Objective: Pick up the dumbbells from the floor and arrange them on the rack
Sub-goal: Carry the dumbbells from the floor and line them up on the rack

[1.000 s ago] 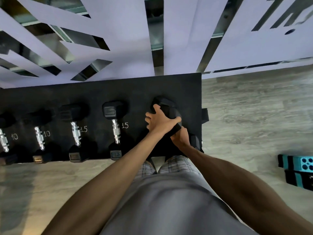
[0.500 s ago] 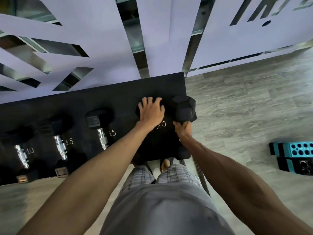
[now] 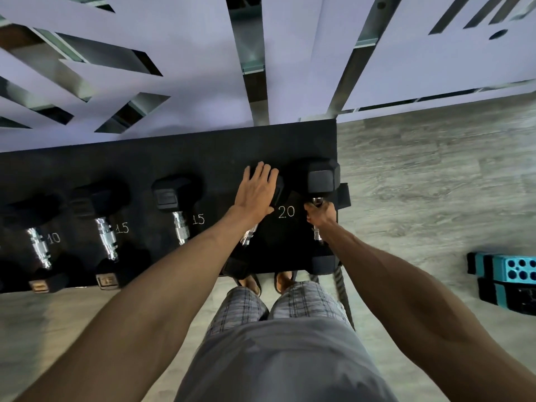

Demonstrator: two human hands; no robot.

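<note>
One rack (image 3: 145, 163): black and flat-topped, it stands against white wall panels (image 3: 188, 91) with slanted cut-outs. White numbers on its top read 10, 15, 15 and 20 from left to right.
Left hand (image 3: 255, 190): it lies flat, fingers straight and close together, with the palm pressed on the far head of the inner 20 dumbbell (image 3: 249, 237).
Inner 20 dumbbell: it sits on the rack just left of the painted 20. Its chrome handle shows below the wrist and its near head is at the rack's front edge.
Right hand (image 3: 320, 213): its fingers are curled round the handle of the end dumbbell (image 3: 322, 178), close behind the far head.
End dumbbell: it is on the rack at the far right edge, just right of the 20, lying front to back. Its black hex heads show beyond and in front of the fist.
Other weights: the 10 dumbbell (image 3: 39, 248), left 15 dumbbell (image 3: 106, 237) and right 15 dumbbell (image 3: 180, 227) rest in a row to the left, well apart from both hands.
Floor (image 3: 435, 184): grey wood-look boards, with teal and black blocks (image 3: 506, 274) lying off to the right.
Person: plaid shorts (image 3: 293, 300) and sandalled feet (image 3: 251, 281) show close against the rack's front.
</note>
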